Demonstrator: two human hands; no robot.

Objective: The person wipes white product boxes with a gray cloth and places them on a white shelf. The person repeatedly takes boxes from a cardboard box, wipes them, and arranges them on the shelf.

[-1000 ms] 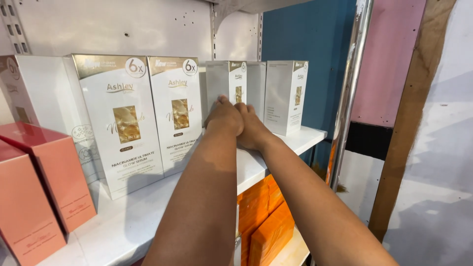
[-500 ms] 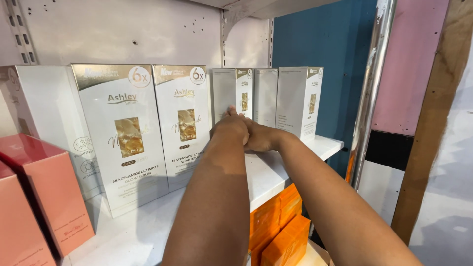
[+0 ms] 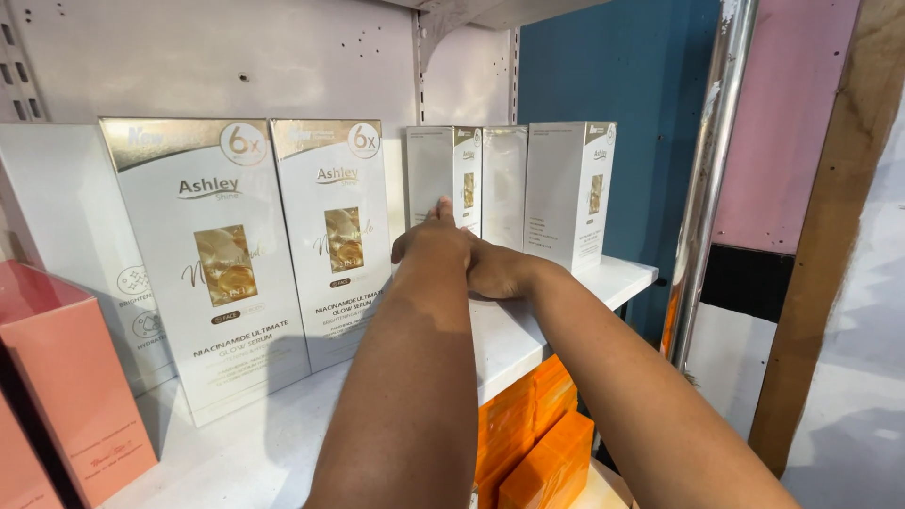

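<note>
Both my arms reach onto a white shelf (image 3: 566, 311). My left hand (image 3: 432, 243) lies with its fingers pointing up against the front of a narrow white carton (image 3: 441, 170), the leftmost of three small white cartons. My right hand (image 3: 504, 270) sits just right of it at the foot of that carton, and my left wrist partly covers it, so its fingers are hidden. Another narrow carton (image 3: 504, 184) and a slightly nearer one (image 3: 568, 193) stand to the right. Nothing is lifted off the shelf.
Two taller white and gold boxes (image 3: 212, 264) (image 3: 335, 236) stand to the left, with pink boxes (image 3: 71, 377) at the far left. Orange packs (image 3: 537, 443) fill the shelf below. A chrome upright (image 3: 707, 179) and a wooden post (image 3: 830, 236) border the right side.
My hands stay together at the small cartons and sit a little lower against them. The view has shifted slightly, so the boxes appear further right.
</note>
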